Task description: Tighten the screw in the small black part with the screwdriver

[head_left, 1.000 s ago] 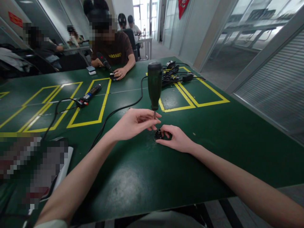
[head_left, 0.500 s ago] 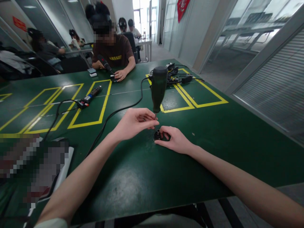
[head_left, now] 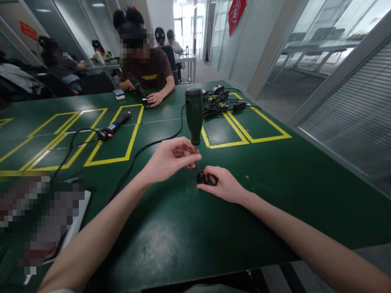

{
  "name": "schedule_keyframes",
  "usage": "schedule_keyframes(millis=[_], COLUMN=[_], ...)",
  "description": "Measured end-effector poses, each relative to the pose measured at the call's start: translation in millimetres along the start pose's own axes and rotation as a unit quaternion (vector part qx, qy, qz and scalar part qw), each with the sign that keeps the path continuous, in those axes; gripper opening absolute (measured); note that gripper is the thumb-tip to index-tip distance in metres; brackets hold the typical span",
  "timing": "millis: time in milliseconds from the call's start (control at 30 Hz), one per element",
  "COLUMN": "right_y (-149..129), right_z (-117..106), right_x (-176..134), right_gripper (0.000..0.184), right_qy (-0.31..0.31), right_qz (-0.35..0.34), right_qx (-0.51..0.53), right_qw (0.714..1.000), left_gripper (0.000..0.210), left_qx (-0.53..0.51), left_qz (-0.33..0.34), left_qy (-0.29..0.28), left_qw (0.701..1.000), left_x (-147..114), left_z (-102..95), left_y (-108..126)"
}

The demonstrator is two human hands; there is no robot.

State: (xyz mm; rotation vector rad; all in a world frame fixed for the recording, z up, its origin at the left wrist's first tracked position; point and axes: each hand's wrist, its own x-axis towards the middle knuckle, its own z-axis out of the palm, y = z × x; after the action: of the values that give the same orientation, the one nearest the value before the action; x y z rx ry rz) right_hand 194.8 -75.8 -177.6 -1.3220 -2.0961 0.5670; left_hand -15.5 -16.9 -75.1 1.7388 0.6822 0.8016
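A screwdriver (head_left: 194,116) with a thick dark green handle stands nearly upright, its handle on top. My left hand (head_left: 169,159) pinches its thin metal shaft just below the handle. The shaft's lower end reaches down to a small round black part (head_left: 200,178) on the table, which has a short metal-rimmed tube standing up from it. Exactly where the tip meets the part is too small to tell. My right hand (head_left: 224,183) rests on the table and holds the black part from its right side between curled fingers and thumb.
The green table (head_left: 275,195) carries yellow tape rectangles. A corded tool (head_left: 116,125) lies at the left, and a black cable (head_left: 146,147) runs behind my left hand. Tangled cables (head_left: 220,101) are heaped farther back. Across the table a person (head_left: 146,73) works with a similar tool.
The screwdriver's handle has shifted left and now stands straighter over the black part. Both hands keep their holds, and the camera view has moved slightly.
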Motion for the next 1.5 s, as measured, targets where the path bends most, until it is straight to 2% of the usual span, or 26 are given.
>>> schedule_keyframes(millis=[133, 367, 533, 733, 967, 1133, 1267, 1400, 1500], right_y=[1.1, -2.5, 0.2, 3.0, 2.3, 1.9, 0.6, 1.0, 0.1], right_z=[0.7, 0.3, 1.8, 2.7, 2.7, 2.8, 1.6, 1.3, 0.8], right_x=[-0.3, 0.2, 0.4, 0.5, 0.9, 1.4, 1.4, 1.3, 2.1], right_gripper=[0.038, 0.039, 0.039, 0.038, 0.039, 0.038, 0.037, 0.036, 0.037], right_qy=[0.001, -0.005, -0.005, 0.003, 0.002, -0.001, -0.003, -0.003, -0.004], right_qz=[-0.005, 0.01, 0.008, 0.004, 0.003, -0.003, -0.003, -0.003, 0.001], right_qx=[-0.013, -0.015, -0.013, 0.003, 0.01, -0.005, -0.011, -0.005, 0.0], right_qw=[1.0, 1.0, 1.0, 1.0, 1.0, 1.0, 1.0, 1.0, 1.0], left_gripper=[0.02, 0.021, 0.014, 0.025, 0.022, 0.018, 0.03, 0.038, 0.037], left_qx=[-0.048, -0.039, -0.055, -0.075, -0.068, -0.061, -0.077, -0.098, -0.094], left_qz=[0.001, 0.02, 0.015, -0.001, 0.016, 0.008, -0.012, -0.024, -0.02], left_qy=[-0.005, -0.044, -0.014, 0.011, -0.07, -0.027, 0.01, 0.006, -0.023], left_qw=[0.999, 0.998, 0.998, 0.997, 0.995, 0.998, 0.997, 0.995, 0.995], left_x=[0.0, 0.7, 0.2, -0.3, -0.1, -1.0, -1.3, -0.7, 0.1], left_z=[1.4, -6.3, -2.1, 0.7, -8.4, -5.8, 1.1, 3.3, -2.5], left_y=[-1.2, 2.9, 1.0, 0.0, 3.1, 4.6, 5.5, 7.5, 8.1])
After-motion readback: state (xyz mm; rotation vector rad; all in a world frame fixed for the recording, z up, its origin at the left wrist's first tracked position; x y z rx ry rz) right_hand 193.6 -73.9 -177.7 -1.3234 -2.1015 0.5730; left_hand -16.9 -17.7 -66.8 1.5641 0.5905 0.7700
